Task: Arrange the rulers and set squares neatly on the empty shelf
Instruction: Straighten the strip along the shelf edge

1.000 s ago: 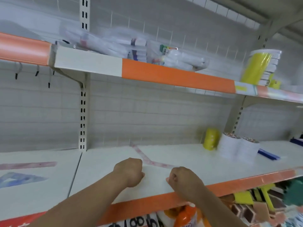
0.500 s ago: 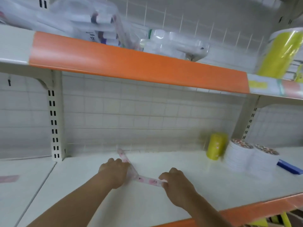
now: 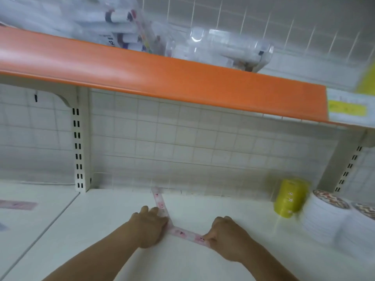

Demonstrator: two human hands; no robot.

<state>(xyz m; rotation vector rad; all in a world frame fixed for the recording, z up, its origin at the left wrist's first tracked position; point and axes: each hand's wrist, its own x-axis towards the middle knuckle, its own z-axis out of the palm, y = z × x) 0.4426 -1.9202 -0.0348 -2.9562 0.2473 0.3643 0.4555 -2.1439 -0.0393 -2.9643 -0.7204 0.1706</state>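
A clear set square (image 3: 185, 234) with pink printed edges lies flat on the white shelf (image 3: 113, 224). One edge runs back to the grid wall and the other runs toward the right front. My left hand (image 3: 149, 227) grips it at the corner, with the fingers lying along the back-running edge. At the right front tip, my right hand (image 3: 228, 237) pinches the set square. A pink ruler (image 3: 18, 205) lies flat on the neighbouring shelf board at the far left.
A yellow roll (image 3: 290, 197) and two white stacks (image 3: 328, 217) stand at the right of the shelf. An orange-fronted upper shelf (image 3: 162, 78) hangs overhead, with clear packs of markers (image 3: 121, 35) on it. A slotted upright (image 3: 78, 147) stands at the left.
Both hands have slid the set square from the shelf's front edge back toward the grid wall. The view has moved in closer and tilted up.
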